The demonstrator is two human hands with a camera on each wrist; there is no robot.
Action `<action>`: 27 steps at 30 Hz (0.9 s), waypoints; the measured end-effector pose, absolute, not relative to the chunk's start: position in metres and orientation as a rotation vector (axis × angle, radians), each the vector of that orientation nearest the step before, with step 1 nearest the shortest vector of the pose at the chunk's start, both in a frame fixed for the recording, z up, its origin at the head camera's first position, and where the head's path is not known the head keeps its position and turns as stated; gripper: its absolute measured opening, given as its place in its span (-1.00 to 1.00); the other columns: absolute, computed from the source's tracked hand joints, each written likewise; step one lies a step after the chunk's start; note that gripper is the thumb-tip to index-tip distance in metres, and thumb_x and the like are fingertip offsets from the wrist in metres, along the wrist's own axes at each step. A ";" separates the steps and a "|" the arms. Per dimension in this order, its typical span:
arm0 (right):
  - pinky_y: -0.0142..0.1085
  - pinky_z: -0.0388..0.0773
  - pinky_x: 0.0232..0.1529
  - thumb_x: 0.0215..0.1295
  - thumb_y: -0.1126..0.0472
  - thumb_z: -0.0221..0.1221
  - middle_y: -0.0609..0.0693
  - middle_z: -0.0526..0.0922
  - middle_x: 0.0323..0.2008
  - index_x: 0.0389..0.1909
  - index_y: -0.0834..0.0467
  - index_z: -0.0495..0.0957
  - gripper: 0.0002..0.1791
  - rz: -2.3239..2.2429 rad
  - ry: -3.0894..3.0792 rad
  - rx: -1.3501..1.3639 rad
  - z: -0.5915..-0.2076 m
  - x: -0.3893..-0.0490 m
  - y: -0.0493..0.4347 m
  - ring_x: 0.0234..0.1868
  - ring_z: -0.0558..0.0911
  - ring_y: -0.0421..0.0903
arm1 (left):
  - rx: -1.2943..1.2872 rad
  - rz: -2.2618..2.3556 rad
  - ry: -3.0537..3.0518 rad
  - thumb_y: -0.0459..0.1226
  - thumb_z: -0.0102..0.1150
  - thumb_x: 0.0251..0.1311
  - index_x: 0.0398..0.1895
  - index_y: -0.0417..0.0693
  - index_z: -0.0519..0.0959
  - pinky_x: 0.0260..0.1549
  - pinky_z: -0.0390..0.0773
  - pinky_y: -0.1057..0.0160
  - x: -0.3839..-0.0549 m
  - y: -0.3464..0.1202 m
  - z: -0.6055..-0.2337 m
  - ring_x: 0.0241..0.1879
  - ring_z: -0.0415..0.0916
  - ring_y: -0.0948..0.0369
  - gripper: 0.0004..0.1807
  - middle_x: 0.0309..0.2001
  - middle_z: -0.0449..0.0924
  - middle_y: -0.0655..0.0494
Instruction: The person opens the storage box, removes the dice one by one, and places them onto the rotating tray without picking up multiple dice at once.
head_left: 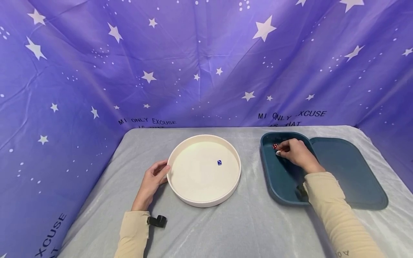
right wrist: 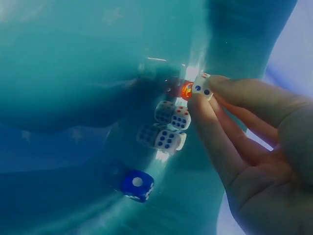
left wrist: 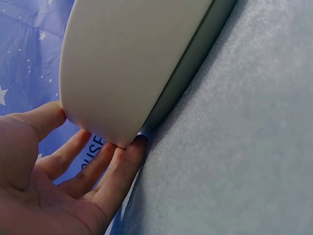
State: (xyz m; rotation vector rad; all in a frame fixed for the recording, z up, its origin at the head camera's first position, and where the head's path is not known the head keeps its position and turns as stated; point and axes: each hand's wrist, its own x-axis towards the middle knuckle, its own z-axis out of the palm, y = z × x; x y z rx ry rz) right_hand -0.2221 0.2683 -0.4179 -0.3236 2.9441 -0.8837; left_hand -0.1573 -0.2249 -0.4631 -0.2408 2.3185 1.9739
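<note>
My left hand (head_left: 152, 181) grips the near-left side of a round cream tray (head_left: 204, 204), thumb at the rim and fingertips low on its wall. Inside that tray lies one blue die (head_left: 219, 162). Over at the right, my right hand (head_left: 298, 154) reaches into a dark teal box (head_left: 274, 179) and pinches a white die (right wrist: 201, 87) between thumb and fingertips. Close beside the pinched die is a red die (head_left: 275, 146). The right wrist view also shows white dice (right wrist: 169, 140) and another blue die (right wrist: 138, 186) by the box's shiny wall.
A flat teal lid (head_left: 351, 175) lies to the right of the box, partly behind the right forearm. Grey cloth (head_left: 245, 229) covers the table. A purple star-printed curtain (head_left: 200, 64) hangs behind and along both sides.
</note>
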 end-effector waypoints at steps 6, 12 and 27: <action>-0.18 0.63 -0.32 0.22 0.39 0.30 0.20 0.72 -0.36 -0.28 0.35 0.70 -0.90 -0.880 2.954 -0.318 -0.411 -0.220 0.264 -0.34 0.65 -0.01 | -0.231 1.979 2.325 -0.08 0.22 0.36 0.31 -0.14 0.44 -0.08 0.69 0.31 -0.157 -0.226 -0.464 0.04 0.52 0.15 -0.45 0.22 0.46 -0.16; -0.20 0.61 -0.35 0.24 0.37 0.30 0.18 0.72 -0.36 -0.27 0.34 0.71 -0.89 -0.866 2.965 -0.299 -0.404 -0.218 0.260 -0.37 0.65 -0.03 | -0.243 1.969 2.332 -0.07 0.22 0.35 0.32 -0.14 0.43 -0.08 0.69 0.33 -0.155 -0.228 -0.463 0.04 0.51 0.17 -0.43 0.23 0.45 -0.15; 0.03 0.67 -0.18 0.30 0.34 0.25 0.24 0.74 -0.25 -0.17 0.36 0.70 -0.83 -0.896 2.998 -0.375 -0.386 -0.211 0.250 -0.22 0.70 0.14 | -0.242 1.951 2.335 -0.07 0.21 0.36 0.34 -0.14 0.41 -0.07 0.68 0.34 -0.156 -0.224 -0.461 0.12 0.48 0.07 -0.43 0.25 0.43 -0.14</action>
